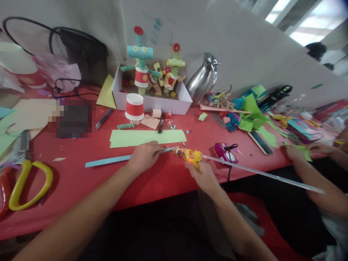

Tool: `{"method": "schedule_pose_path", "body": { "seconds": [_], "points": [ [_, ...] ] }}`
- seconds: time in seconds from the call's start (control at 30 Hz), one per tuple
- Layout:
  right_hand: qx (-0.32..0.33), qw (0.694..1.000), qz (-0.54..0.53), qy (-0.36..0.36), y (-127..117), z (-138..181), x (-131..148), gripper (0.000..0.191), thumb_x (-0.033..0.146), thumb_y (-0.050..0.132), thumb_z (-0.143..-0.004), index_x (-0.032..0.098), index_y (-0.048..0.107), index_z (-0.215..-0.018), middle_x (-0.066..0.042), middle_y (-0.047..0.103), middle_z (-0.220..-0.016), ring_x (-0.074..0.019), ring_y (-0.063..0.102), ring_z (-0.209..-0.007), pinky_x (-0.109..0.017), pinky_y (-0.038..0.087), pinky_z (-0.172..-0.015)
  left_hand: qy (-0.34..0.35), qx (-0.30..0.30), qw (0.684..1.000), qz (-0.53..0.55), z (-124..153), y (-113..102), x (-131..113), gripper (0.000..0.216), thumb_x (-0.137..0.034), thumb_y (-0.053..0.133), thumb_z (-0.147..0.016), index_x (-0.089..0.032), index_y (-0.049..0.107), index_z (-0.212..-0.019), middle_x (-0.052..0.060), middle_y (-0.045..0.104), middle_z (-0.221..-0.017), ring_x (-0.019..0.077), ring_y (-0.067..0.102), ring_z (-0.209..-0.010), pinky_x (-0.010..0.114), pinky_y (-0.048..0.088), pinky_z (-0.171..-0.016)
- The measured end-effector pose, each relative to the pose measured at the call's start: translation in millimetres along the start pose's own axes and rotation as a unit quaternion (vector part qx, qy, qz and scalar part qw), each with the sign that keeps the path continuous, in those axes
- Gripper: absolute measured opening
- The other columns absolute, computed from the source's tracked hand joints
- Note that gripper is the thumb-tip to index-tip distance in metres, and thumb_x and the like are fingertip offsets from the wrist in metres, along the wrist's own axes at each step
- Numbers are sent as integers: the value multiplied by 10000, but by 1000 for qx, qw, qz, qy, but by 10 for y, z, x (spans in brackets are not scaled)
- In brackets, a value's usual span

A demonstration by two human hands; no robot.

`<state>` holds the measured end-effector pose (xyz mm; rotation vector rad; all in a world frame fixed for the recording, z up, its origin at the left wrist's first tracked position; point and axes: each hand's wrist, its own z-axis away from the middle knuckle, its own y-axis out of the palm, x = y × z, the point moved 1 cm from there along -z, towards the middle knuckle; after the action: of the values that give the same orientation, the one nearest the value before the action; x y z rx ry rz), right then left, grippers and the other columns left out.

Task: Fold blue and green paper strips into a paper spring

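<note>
My left hand (145,156) pinches a long blue paper strip (108,161) near its right end. The strip's other end stretches left over the red table. In my right hand (205,177) is a yellow glue gun (195,156), its nozzle pointing left at the strip's right end. An orange light glows on the gun. A long clear glue stick (266,175) juts out of its back toward the right. Just beyond my hands lie pale green paper strips (148,137). A red and white paper cup (135,107) stands upside down behind them.
Yellow-handled scissors (47,179) lie at left. A white box (152,103) with paper-cup figures and a steel jug (202,79) stand against the wall. To the right are a purple device (224,152), a phone (260,142) and another person's hands (296,152) holding green paper.
</note>
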<state>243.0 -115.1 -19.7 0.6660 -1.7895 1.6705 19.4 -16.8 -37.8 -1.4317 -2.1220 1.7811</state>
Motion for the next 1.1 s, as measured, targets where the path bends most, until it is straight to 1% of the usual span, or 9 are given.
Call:
{"method": "schedule_pose_path", "body": {
  "seconds": [0.13,0.43,0.5,0.6,0.7,0.77,0.9,1.0,1.1],
  "points": [
    [7,1000,6,-5,-2,-6,11,386,533,454,-902,192,607,-801,2,534,-510,-183,549,-520,-272,389,-510,-4,9,1000,-13,-2,16,10,254,-183,511,-877,-258,721,-999,9,700,-935,166,657,-819,273,492,-696],
    [15,997,69,-18,-29,-28,75,401,528,416,-921,198,590,-774,-14,548,-557,-202,562,-578,-292,397,-578,1,16,1000,-6,-8,20,16,259,-182,495,-888,-244,721,-1000,19,696,-934,156,656,-811,271,496,-702],
    [15,997,77,-17,-40,-35,70,411,528,402,-928,190,600,-802,-31,586,-603,-211,581,-612,-299,411,-605,1,14,1000,-16,-7,25,18,263,-182,497,-888,-250,721,-1008,19,694,-938,157,656,-816,269,495,-703],
    [-1,996,92,-19,-66,-38,61,405,511,411,-930,168,626,-906,-77,669,-756,-232,630,-719,-310,440,-672,0,13,1000,-27,-6,31,17,273,-186,494,-890,-259,720,-1027,15,691,-941,160,655,-814,271,492,-703],
    [-10,993,116,-24,-81,-35,53,409,499,417,-933,156,636,-975,-112,703,-871,-260,655,-818,-325,456,-726,-2,17,1000,-26,-6,29,15,274,-198,489,-898,-258,720,-1033,13,687,-938,160,655,-810,272,488,-699],
    [-14,991,133,-27,-81,-32,47,414,493,417,-936,149,643,-982,-127,711,-895,-280,663,-854,-336,462,-739,-3,17,1000,-23,-6,22,12,269,-207,491,-901,-255,722,-1030,15,684,-923,158,654,-802,267,486,-692],
    [-37,987,144,-55,-86,-27,41,406,470,440,-937,142,639,-1071,-145,710,-986,-298,660,-946,-358,475,-799,2,13,1000,-22,-3,10,7,261,-224,493,-904,-258,724,-1021,19,676,-898,157,649,-783,264,483,-673],
    [-32,987,145,-67,-96,-26,44,397,455,443,-940,145,643,-1088,-142,709,-1005,-292,663,-943,-359,484,-802,2,10,1000,-16,-3,11,10,259,-218,494,-904,-256,725,-1015,20,676,-904,156,647,-784,269,482,-677],
    [-33,986,151,-59,-112,-28,49,400,456,436,-943,144,649,-1075,-142,712,-982,-294,669,-927,-358,488,-788,4,10,1000,-13,-4,21,17,256,-218,496,-906,-258,722,-1019,15,676,-906,156,645,-795,271,480,-691]
  ]
}}
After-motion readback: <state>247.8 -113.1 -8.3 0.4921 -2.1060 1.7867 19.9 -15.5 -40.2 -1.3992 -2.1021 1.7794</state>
